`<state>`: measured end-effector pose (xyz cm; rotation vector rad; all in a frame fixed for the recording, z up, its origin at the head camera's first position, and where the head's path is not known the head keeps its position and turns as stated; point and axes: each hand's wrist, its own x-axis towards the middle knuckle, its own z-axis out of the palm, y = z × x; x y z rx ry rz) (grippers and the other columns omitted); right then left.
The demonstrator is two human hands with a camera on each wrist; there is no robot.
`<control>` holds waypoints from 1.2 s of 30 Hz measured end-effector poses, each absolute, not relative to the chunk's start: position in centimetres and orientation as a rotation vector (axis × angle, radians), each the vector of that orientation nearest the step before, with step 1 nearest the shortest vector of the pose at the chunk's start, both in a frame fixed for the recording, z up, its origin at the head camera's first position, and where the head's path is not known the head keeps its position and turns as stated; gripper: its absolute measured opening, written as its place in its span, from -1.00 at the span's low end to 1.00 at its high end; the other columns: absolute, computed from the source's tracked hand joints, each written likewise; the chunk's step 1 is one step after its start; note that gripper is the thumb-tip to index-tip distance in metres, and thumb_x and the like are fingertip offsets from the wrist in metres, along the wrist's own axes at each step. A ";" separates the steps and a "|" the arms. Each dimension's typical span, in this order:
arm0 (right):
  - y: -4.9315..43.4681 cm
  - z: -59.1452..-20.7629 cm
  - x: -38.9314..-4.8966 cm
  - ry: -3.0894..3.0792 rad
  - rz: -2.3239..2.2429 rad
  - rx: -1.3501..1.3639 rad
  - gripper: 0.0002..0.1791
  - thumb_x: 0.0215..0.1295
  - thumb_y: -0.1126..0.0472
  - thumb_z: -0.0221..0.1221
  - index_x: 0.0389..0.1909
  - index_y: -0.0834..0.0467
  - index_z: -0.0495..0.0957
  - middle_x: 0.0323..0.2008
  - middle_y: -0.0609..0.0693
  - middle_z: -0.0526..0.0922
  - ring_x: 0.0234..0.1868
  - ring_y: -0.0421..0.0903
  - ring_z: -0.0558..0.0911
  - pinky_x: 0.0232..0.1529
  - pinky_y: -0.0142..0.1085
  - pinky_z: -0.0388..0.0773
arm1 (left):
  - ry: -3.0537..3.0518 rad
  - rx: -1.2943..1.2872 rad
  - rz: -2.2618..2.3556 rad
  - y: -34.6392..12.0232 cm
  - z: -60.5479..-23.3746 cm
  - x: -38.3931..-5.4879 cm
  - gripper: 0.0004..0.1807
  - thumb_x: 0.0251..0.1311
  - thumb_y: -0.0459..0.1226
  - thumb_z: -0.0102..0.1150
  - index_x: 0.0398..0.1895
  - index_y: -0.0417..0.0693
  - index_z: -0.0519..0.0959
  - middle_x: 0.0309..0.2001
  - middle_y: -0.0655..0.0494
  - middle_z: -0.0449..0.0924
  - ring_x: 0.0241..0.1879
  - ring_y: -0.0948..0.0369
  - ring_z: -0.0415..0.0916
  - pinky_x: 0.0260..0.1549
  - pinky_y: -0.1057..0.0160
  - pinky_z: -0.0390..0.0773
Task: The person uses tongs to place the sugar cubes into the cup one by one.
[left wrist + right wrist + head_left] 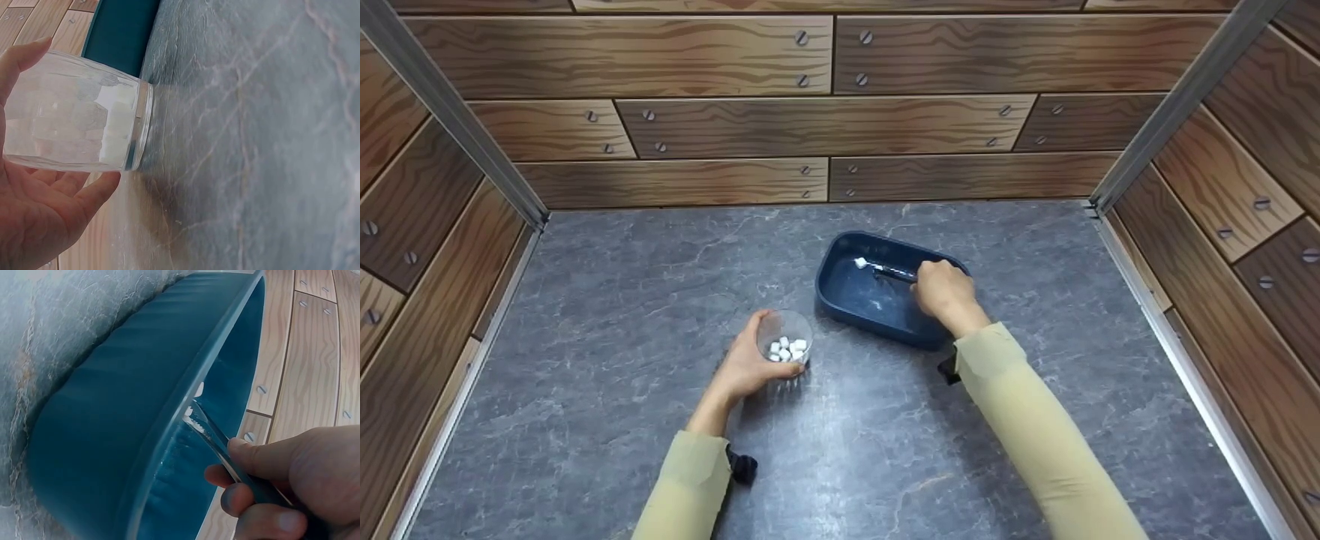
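Observation:
My left hand grips a clear glass, fingers on one side and thumb on the other. Several small white cubes lie inside the glass, whose base is close to the floor in the left wrist view. To its right stands a dark blue rectangular tub. Reaching over the tub's right side, my right hand holds a pair of metal tongs between thumb and fingers. Their serrated tips are right at a white cube inside the tub; the rim partly hides that spot in the right wrist view.
The surface is a grey marble-patterned sheet. Wood-patterned panels rise at the back and both sides, with grey metal strips along the side edges and corners.

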<state>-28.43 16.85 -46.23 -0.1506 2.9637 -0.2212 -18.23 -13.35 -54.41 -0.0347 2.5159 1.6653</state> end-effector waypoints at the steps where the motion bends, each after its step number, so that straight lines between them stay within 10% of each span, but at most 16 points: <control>1: 16.9 -46.2 -28.4 2.969 -0.227 -0.152 -0.71 0.40 0.13 0.14 -0.14 0.31 0.62 -0.21 0.27 0.66 -0.27 0.21 0.66 -0.31 0.13 0.60 | 2.516 -0.034 1.668 -13.3 -54.4 -18.2 0.15 -0.33 -0.18 0.65 0.44 -0.02 0.20 0.36 -0.23 0.25 0.28 -0.10 0.26 0.21 -0.11 0.30; 18: 17.7 -44.8 -25.8 3.049 -0.319 -0.277 -0.71 0.40 0.15 0.18 -0.45 0.26 0.63 -0.55 0.14 0.60 -0.54 0.08 0.60 -0.44 -0.02 0.58 | 2.526 -0.022 1.686 -13.3 -54.6 -18.3 0.16 -0.35 -0.19 0.66 0.43 -0.03 0.21 0.32 -0.25 0.28 0.25 -0.13 0.28 0.21 -0.13 0.30; 36: 16.5 -42.2 -21.9 3.103 -0.421 -0.445 -0.77 0.41 0.12 0.18 -0.33 0.15 0.73 -0.51 0.04 0.66 -0.60 -0.02 0.57 -0.59 -0.14 0.50 | 2.547 -0.054 1.627 -13.2 -54.3 -18.2 0.14 -0.32 -0.14 0.65 0.44 0.01 0.20 0.32 -0.24 0.29 0.24 -0.12 0.30 0.17 -0.13 0.33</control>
